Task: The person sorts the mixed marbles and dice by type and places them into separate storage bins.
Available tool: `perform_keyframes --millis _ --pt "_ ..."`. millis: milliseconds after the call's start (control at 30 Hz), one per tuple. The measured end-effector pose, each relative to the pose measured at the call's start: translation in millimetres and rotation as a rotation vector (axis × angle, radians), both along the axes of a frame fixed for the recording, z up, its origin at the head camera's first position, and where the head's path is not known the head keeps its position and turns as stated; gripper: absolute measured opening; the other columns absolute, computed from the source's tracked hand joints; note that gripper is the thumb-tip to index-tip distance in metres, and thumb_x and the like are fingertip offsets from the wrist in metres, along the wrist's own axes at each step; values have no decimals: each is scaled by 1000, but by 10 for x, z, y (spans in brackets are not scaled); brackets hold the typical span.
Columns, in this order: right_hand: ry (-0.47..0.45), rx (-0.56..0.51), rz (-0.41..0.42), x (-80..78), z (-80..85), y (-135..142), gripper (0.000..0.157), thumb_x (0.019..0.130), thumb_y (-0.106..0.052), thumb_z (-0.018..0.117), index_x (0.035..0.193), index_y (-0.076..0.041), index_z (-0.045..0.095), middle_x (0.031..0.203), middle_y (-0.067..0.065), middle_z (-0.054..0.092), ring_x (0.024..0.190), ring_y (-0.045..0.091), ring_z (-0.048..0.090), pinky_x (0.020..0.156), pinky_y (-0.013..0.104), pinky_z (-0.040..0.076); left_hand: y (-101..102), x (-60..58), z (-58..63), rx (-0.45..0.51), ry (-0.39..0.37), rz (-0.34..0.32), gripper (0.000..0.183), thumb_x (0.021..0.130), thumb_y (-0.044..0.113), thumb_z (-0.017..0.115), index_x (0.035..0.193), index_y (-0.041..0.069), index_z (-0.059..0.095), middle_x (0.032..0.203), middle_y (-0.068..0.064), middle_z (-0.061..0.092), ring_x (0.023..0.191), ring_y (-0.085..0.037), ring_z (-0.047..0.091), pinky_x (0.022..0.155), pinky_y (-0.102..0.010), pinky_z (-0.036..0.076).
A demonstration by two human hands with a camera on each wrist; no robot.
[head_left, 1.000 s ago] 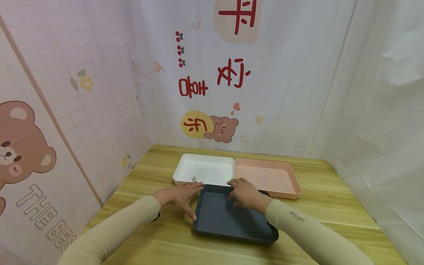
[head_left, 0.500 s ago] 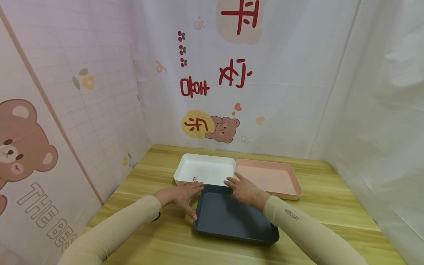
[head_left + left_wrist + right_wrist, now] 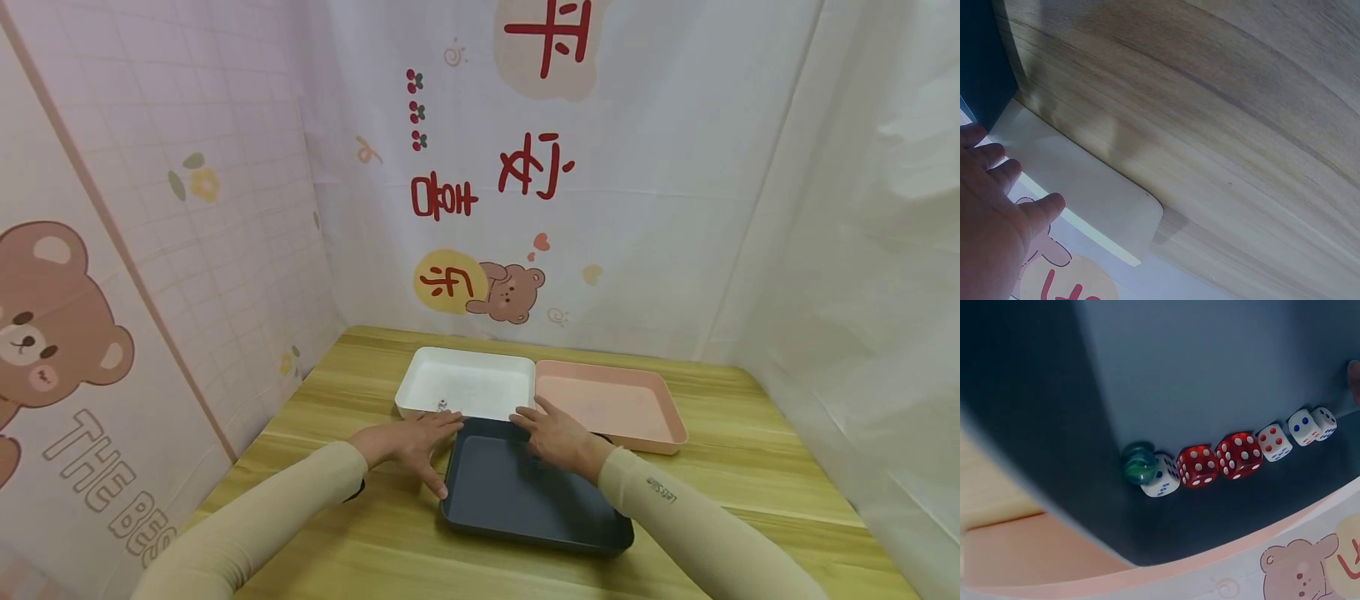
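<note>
A dark blue-grey tray [image 3: 532, 496] lies in front of me on the table. My left hand [image 3: 411, 443] is at its left side, fingers straight and spread, thumb beside the rim. My right hand [image 3: 558, 436] reaches over the tray's far edge, its fingers extended; I see nothing held. In the right wrist view, red dice [image 3: 1239, 455], white dice [image 3: 1274, 442] and a green marble [image 3: 1140, 466] line the tray's far wall. Only one fingertip [image 3: 1354, 380] shows there, at the right border.
A white tray [image 3: 468, 360] and a pink tray [image 3: 600, 372] stand side by side behind the dark one. Inside the white tray is a tiny dark-and-white thing [image 3: 442, 405], too small to tell. Printed cloth walls surround the wooden table [image 3: 360, 533].
My right hand has moved from over the dark tray's inside towards its far rim, and its fingers have straightened. The left hand keeps its place. The head view has shifted slightly.
</note>
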State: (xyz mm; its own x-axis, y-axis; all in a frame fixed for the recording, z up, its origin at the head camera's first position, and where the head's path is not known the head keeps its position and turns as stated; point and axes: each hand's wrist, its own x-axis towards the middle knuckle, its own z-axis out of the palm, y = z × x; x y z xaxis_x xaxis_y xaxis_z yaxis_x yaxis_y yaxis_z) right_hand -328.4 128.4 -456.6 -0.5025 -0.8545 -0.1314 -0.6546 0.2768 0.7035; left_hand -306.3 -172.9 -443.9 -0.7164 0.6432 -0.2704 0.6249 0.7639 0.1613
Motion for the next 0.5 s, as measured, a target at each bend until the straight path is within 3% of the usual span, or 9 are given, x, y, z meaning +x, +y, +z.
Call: perform_keyframes --millis 233,500 --pt "-32 -31 6 12 -4 -3 34 80 -62 71 106 -41 77 150 0 46 139 21 40 111 51 32 2 -10 -10 -6 0 1 120 70 74 74 159 12 22 166 -3 12 151 -23 10 118 -54 13" --pt "-145 -130 -26 37 -10 -8 28 80 -56 75 103 -40 78 149 3 48 138 23 41 110 54 32 11 -3 0 -10 -3 3 120 70 73 75 159 11 22 166 -3 12 151 -23 10 118 -52 13"
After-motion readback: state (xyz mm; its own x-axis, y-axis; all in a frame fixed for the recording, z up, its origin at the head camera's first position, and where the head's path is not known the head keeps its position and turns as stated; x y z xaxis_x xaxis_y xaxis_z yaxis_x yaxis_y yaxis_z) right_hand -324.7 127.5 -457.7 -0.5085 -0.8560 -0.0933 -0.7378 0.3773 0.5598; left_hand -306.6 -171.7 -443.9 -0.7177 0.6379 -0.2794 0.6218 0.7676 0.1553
